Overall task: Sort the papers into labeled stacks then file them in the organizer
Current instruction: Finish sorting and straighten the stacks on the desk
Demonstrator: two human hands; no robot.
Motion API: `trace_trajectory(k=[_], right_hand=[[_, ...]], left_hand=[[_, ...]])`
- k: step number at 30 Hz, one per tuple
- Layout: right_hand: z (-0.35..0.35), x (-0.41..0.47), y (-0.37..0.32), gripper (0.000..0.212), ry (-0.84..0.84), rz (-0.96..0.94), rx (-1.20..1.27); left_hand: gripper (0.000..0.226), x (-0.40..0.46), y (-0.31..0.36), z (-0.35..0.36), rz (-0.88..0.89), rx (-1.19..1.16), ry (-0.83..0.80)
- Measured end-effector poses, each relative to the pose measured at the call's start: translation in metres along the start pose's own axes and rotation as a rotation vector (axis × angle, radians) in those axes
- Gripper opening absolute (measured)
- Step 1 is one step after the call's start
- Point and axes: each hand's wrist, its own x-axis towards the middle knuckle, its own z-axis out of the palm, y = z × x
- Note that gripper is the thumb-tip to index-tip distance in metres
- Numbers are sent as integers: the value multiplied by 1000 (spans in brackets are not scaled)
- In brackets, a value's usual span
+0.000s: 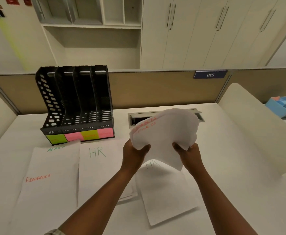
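A: Where's the paper bundle [166,131]?

B: Up off the counter [240,150], gripped from both sides. Left hand [133,154] pinching the near left edge, thumb on top, fingers curled underneath. Right hand [188,152] clamped on the near right edge the same way. Sheets flopping away from the hands, red writing on the far left corner, too blurry to read.

A: And below it?

B: HR sheet [164,192] lying flat right under the bundle, green lettering. Second HR sheet [99,168] just left of that, partly behind the left forearm. FINANCE sheet [48,189] further left, overlapping the ADMIN sheet [57,149], only its top strip peeking out.

A: Organizer?

B: Black organizer [77,102] upright at the back left, sticky labels [81,136] along the front: green, pink, green, pink. Blue tray [284,106] way off at the right edge.
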Motion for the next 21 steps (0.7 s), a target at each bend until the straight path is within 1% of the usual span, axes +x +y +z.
trace_trajectory(k=[1,3,4,5,7,10,13,15,17,18,20,21], right_hand=[[-6,0,6,15,-21,12,0],[-14,2,18,31,-54,28,19],[-18,3,22,34,-56,43,41],[-21,5,28,33,-56,53,51],[-22,6,38,23,-53,73,49],[-20,8,46,15,-25,89,7],[-19,7,44,23,8,73,26],[-18,4,45,28,9,57,32],[-18,0,55,28,-4,69,-55],[-19,-1,60,24,-8,81,-112],[-18,-4,64,11,0,101,-207],[-18,-4,64,14,11,100,-239]], left_hand=[[49,-1,-1,5,-20,-5,-23],[52,-1,-5,14,-59,-2,-61],[51,0,-8,19,-68,5,-75],[49,0,-10,21,-71,16,-82],[44,1,-14,26,-79,37,-70],[37,0,-13,33,-83,103,0],[38,-4,-14,39,-55,82,52],[39,-9,-18,41,-68,74,63],[35,-12,-25,43,-99,133,9],[33,-13,-28,43,-108,175,-29],[27,-15,-28,42,-104,230,-73],[25,-14,-27,41,-97,235,-78]])
